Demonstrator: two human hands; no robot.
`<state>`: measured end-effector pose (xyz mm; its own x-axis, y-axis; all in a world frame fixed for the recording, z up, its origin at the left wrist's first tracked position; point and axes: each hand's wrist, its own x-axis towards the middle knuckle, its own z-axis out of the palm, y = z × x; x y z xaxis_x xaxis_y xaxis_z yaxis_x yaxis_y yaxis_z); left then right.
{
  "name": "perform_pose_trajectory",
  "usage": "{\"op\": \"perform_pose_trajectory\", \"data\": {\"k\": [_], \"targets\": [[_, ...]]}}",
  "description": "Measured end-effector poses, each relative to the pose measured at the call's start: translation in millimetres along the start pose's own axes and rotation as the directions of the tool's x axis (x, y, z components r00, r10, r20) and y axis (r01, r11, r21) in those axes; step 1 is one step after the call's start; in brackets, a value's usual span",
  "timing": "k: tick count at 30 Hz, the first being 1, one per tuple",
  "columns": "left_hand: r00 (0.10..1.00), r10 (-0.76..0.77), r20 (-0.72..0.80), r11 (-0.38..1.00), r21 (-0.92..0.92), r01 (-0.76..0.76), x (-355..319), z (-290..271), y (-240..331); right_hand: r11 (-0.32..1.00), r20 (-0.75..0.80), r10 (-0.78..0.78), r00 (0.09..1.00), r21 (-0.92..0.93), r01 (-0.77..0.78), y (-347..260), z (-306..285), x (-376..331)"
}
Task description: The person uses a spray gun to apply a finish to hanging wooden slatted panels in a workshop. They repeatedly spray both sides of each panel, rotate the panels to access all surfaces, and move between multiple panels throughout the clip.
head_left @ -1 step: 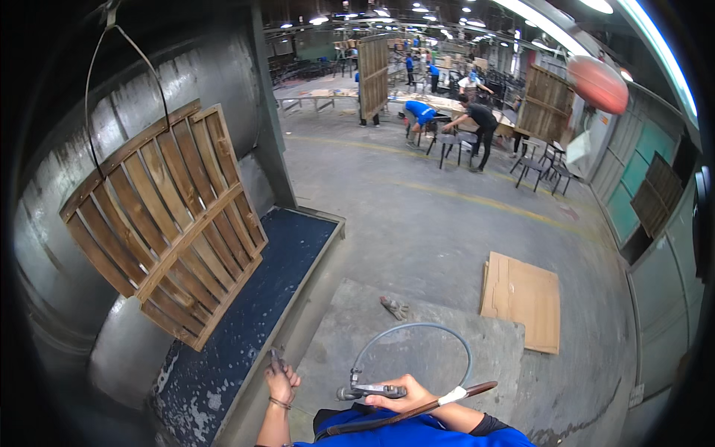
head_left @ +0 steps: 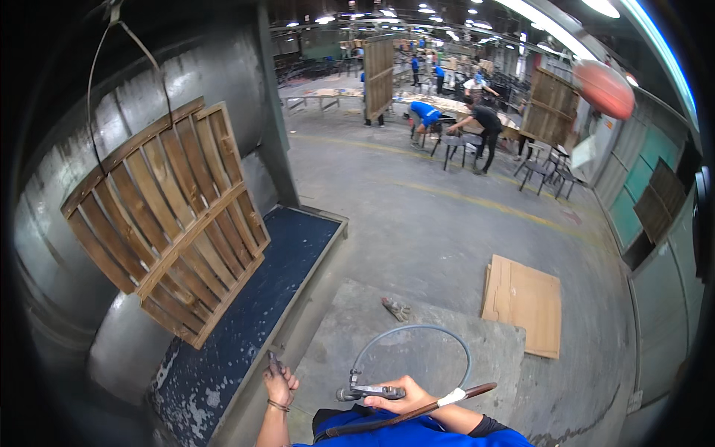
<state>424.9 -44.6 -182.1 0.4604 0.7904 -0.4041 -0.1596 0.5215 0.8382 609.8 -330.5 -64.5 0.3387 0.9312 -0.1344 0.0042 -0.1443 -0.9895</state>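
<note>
My right hand (head_left: 406, 396) is wrapped round the grip of a metal spray gun (head_left: 365, 391) in front of my waist, its nozzle end to the left. A thin grey hose (head_left: 417, 325) loops from the gun, and a thicker brown hose (head_left: 387, 421) passes by my right wrist. My left hand (head_left: 279, 387), with a band at the wrist, is closed round a small dark grey object (head_left: 275, 363) whose kind I cannot make out. Left of it, a slatted wooden panel (head_left: 167, 223) hangs tilted from a wire hanger (head_left: 119, 22), touched by neither hand.
Below the panel lies a dark, wet-looking trough (head_left: 257, 279) with a raised rim, before a curved metal wall (head_left: 52, 223). A crumpled glove (head_left: 396, 308) and flat cardboard (head_left: 523, 305) lie on the floor. Farther off, people (head_left: 484, 130) bend over chairs, and more panels (head_left: 550, 104) hang.
My view has turned slightly, so the background sits a little farther right and lower. Both hands keep their hold.
</note>
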Motion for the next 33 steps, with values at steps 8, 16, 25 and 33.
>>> {"op": "perform_pose_trajectory", "data": {"k": [8, 16, 25, 33], "targets": [[0.963, 0.218, -0.161, 0.974, 0.104, -0.203, -23, -29, 7, 1.0, 0.169, -0.003, 0.986, -0.01, 0.005, 21, -1, 40], [0.92, 0.156, -0.361, 0.965, 0.253, -0.064, -39, -78, 51, 0.994, 0.393, -0.063, 0.918, 0.108, 0.022, 26, 48, 111], [0.652, 0.667, -0.36, 0.641, 0.724, -0.255, 49, -235, 167, 0.991, 0.242, -0.047, 0.969, 0.134, 0.015, -4, 111, 157], [0.768, 0.57, -0.292, 0.762, 0.536, -0.363, 212, -368, 263, 0.952, -0.307, 0.232, 0.923, 0.265, -0.151, 8, 148, 147]]}}
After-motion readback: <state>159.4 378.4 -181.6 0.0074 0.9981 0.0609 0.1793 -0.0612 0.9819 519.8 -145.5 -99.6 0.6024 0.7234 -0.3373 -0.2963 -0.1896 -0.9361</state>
